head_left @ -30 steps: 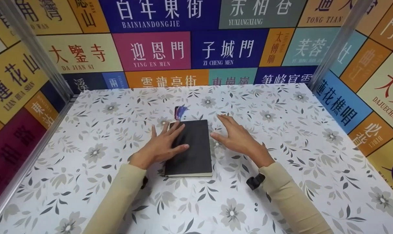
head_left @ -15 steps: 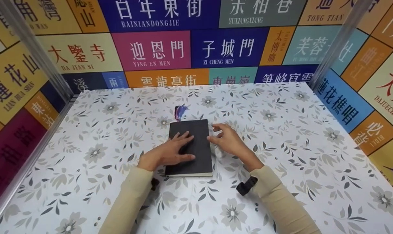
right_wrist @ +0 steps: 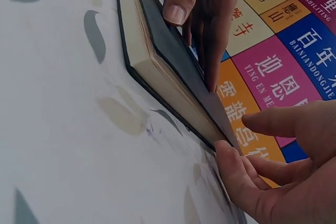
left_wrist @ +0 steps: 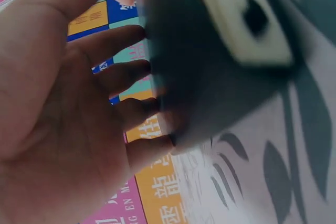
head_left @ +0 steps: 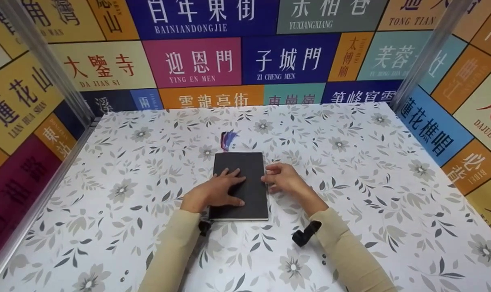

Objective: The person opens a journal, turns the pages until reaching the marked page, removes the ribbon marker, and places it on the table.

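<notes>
Black notebook (head_left: 253, 186), left hand (head_left: 219, 191) spread across it, right hand (head_left: 286, 179) loosely parted at its edge, purple tuft (head_left: 229, 140) beyond, floral tabletop (head_left: 111, 231).

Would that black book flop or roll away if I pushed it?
The black book probably won't roll, since it lies flat. Its cover looks straight, so it may be fairly stiff, not floppy. Its pages make a thick stack, so it might feel a bit heavy.

Left hand (head_left: 218, 191) hid part of black book (head_left: 253, 172), itself blurred in left wrist view. Head view's bottom edge cut both sleeves (head_left: 170, 251); right wrist view's edge cropped right hand (right_wrist: 291, 166).
</notes>
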{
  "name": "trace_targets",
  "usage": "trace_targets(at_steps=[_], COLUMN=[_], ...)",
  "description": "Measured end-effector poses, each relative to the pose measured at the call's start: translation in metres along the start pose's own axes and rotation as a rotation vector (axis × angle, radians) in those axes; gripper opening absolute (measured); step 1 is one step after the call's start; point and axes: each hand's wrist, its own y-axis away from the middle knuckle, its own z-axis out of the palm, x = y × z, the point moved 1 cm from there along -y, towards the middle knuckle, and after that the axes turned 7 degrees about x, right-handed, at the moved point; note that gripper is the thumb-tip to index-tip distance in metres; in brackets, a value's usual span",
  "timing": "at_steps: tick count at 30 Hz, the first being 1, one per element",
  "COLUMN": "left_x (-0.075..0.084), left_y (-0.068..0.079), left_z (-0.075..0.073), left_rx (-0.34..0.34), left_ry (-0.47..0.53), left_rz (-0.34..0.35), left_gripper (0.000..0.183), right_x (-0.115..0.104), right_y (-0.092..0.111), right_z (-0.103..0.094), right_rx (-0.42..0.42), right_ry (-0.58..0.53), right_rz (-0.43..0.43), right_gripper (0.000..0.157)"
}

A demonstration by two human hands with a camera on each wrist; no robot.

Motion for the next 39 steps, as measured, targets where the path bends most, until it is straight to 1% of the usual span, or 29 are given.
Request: trace_targets(at_steps=[4, 11, 16, 20, 22, 26, 31, 35, 39], left_x=[0.001, 0.001, 0.001, 0.001, 0.003, 0.008, 0.017, 0.024, 0.030], left_y=[0.000, -0.002, -0.003, -0.003, -0.003, -0.005, -0.007, -0.008, -0.009], left_z=[0.000, 0.000, 0.002, 0.002, 0.002, 0.003, 0.004, 0.004, 0.003], left_rx=[-0.001, 0.019, 0.024, 0.029, 0.031, 0.040, 0.087, 0.103, 0.095], left_ry=[0.013, 0.026, 0.027, 0.009, 0.004, 0.020, 0.061, 0.097, 0.130], left_rz=[-0.010, -0.014, 0.002, 0.005, -0.004, -0.024, -0.044, -0.078, -0.119], left_gripper=[0.076, 0.076, 0.077, 0.076, 0.076, 0.075, 0.078, 0.085, 0.094], right_x=[0.003, 0.004, 0.007, 0.005, 0.003, -0.001, -0.005, -0.010, -0.014], right_y=[-0.001, 0.000, 0.000, 0.002, 0.004, 0.007, 0.009, 0.012, 0.014], right_z=[0.001, 0.001, 0.000, -0.001, -0.001, -0.001, -0.001, 0.001, 0.003], right_rx=[-0.009, -0.008, 0.010, 0.029, 0.035, 0.034, 0.016, -0.004, -0.023], right_ry=[-0.035, -0.076, -0.100, -0.111, -0.117, -0.177, -0.280, -0.343, -0.373], right_rz=[0.017, 0.014, 0.011, 0.003, 0.000, 0.014, 0.011, -0.001, -0.012], right_gripper=[0.049, 0.047, 0.044, 0.042, 0.042, 0.041, 0.042, 0.042, 0.042])
